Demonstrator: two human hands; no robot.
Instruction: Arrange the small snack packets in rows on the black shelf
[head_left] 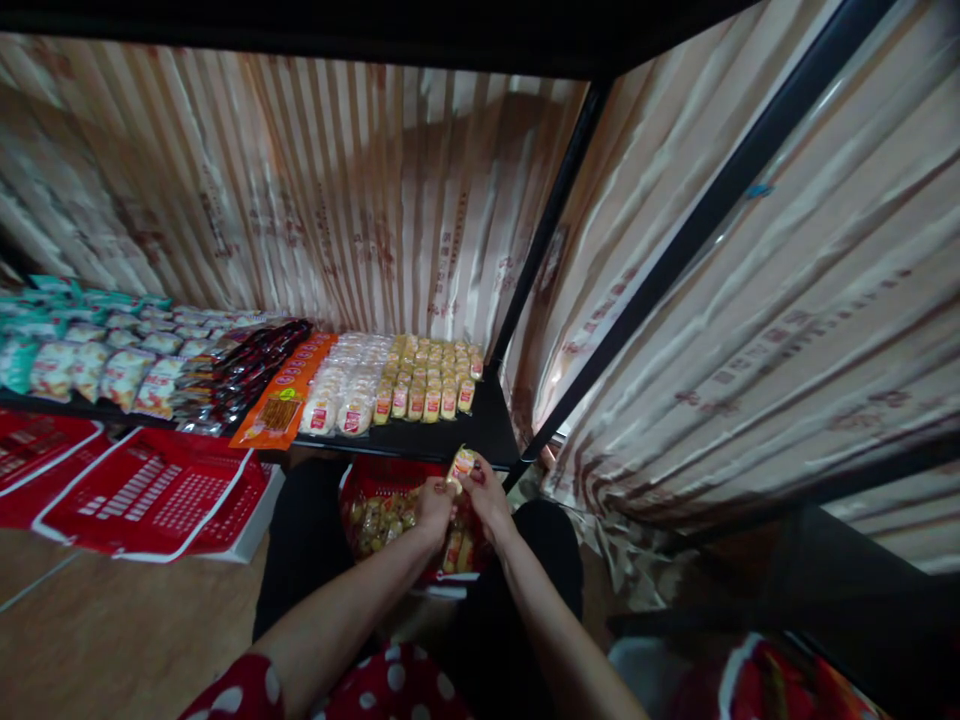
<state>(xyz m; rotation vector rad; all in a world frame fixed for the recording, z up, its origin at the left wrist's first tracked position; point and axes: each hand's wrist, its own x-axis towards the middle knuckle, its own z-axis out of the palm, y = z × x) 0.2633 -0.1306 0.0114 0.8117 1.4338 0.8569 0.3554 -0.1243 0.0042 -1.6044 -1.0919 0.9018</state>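
Both my hands meet just below the front edge of a black shelf (480, 432). My left hand (433, 505) and my right hand (486, 497) pinch a small yellow snack packet (460, 466) between their fingertips. Under them sits a red basket (379, 510) filled with several more small yellow packets. On the shelf ahead lie neat rows of yellow packets (431, 375) and white packets (341, 385).
Further left on the shelf are an orange packet (283, 395), dark red packets (244, 370) and green-white bags (82, 345). Empty red baskets (150, 495) lie on the wooden floor at left. Striped curtain fabric (750, 330) hangs behind and at right, with black shelf posts (551, 215).
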